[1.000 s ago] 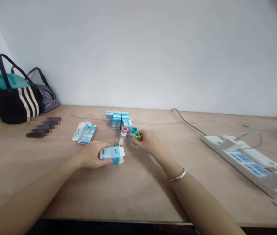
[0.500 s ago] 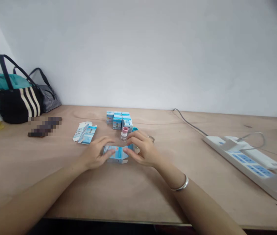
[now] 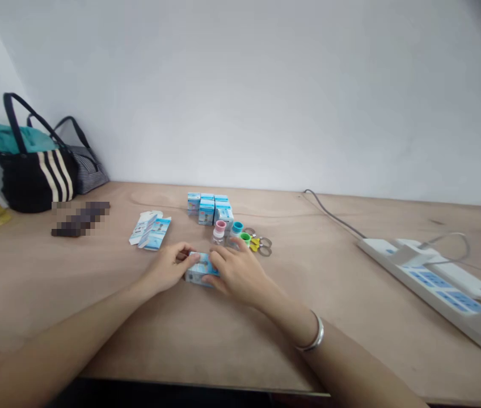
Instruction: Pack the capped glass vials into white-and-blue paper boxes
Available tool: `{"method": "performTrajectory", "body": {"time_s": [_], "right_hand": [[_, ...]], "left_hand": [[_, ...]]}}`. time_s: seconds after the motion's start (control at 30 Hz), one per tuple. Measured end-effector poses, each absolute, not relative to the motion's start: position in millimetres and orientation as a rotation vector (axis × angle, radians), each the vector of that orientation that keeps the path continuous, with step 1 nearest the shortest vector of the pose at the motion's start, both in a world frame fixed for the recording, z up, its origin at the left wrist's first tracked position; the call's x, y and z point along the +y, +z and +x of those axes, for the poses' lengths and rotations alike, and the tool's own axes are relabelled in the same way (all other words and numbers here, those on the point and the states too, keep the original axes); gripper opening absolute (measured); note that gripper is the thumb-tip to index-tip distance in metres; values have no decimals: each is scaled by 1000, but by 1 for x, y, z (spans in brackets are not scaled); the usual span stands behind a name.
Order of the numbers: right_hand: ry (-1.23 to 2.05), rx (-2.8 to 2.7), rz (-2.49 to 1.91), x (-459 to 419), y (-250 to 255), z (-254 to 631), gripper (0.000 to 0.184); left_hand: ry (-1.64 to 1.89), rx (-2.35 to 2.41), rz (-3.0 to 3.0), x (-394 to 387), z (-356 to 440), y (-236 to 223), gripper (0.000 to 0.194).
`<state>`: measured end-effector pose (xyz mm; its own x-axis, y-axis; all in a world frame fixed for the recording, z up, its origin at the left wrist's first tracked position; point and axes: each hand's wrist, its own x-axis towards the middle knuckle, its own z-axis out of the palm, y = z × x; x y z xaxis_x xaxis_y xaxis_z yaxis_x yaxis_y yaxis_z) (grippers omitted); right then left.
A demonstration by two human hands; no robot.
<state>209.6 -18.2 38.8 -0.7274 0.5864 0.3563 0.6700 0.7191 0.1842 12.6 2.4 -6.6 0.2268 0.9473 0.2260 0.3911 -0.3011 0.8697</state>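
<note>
A small blue and white carton point(image 3: 199, 271) lies on its side on the wooden table point(image 3: 223, 334). My left hand point(image 3: 166, 270) grips its left end and my right hand point(image 3: 235, 273) is closed over its right end. Just behind stand three small bottles with a pink cap point(image 3: 220, 226), a blue cap point(image 3: 237, 228) and a green cap point(image 3: 245, 237). Further back is a cluster of upright blue cartons point(image 3: 209, 208). Flat unfolded cartons point(image 3: 151, 229) lie to the left.
Yellow and metal rings point(image 3: 260, 245) lie right of the bottles. A white power strip point(image 3: 436, 283) with its cable runs along the right. A striped black bag point(image 3: 36, 170) and a grey bag point(image 3: 83, 169) stand at the back left, with a dark object point(image 3: 76, 221) nearby.
My right hand left the green-capped bottle and came down onto the carton beside my left hand. Both hands now close on the carton. The green-capped bottle and rings are uncovered.
</note>
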Motion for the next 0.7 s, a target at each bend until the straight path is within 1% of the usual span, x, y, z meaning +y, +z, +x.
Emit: {"method": "performTrajectory", "body": {"time_s": [0.17,0.33,0.4,0.5,0.53,0.6,0.7], "right_hand": [[-274,-2665,-999,-13,34,220,24],[-266,-2583,-1012,-10,29,229,23],[-325,-2562,-995,-9,27,230,27],[-439,-2580,-958,-10,25,228,30],[-468,-2603,-949,-10,25,227,29],[-499,-2669,-936,-12,24,225,27],[-480,-2762,-947,-16,23,223,24]], "left_hand": [[982,1160,1763,7,6,-13,29],[1089,1320,2166,7,-5,-4,27],[1084,1285,2384,4,-8,3,32],[925,1099,2664,0,-7,8,51],[862,1052,2731,-1,-6,7,55],[763,990,2821,-2,-4,5,53],[685,925,2887,-2,-2,0,40]]}}
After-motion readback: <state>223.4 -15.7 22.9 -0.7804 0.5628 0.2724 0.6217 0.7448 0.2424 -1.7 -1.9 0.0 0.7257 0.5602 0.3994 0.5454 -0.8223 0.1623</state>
